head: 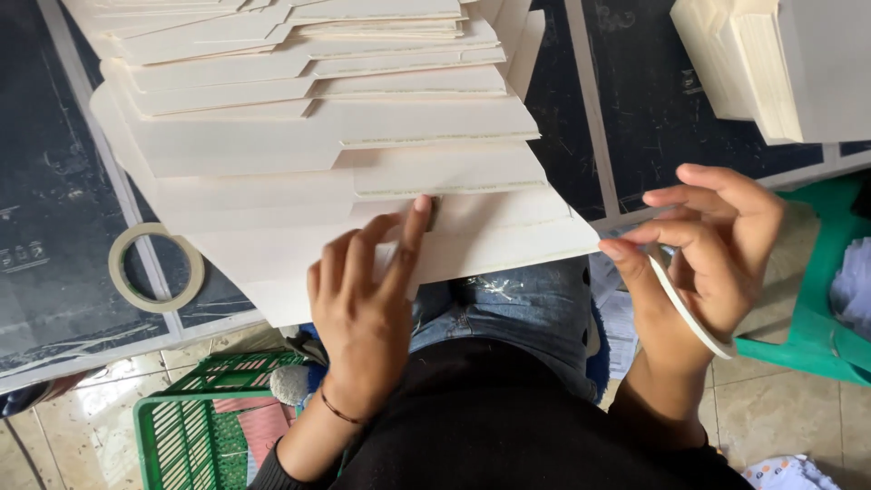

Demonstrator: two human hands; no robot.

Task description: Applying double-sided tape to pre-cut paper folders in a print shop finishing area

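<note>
Counted relative to the fanned card sheets (pixel 363 154):
- Card sheets in the fan: about ten, exact number unclear.
- Tape rolls: two, one (pixel 155 268) left of the fan, one (pixel 687 313) right.
- Green baskets (pixel 195 422): one, below.
- Hands: two.

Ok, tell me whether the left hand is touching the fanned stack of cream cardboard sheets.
Touching. The head view shows the left hand lying flat on the nearest sheet of the fanned stack of cream cardboard sheets, fingertips pressed at a sheet's edge.
</note>
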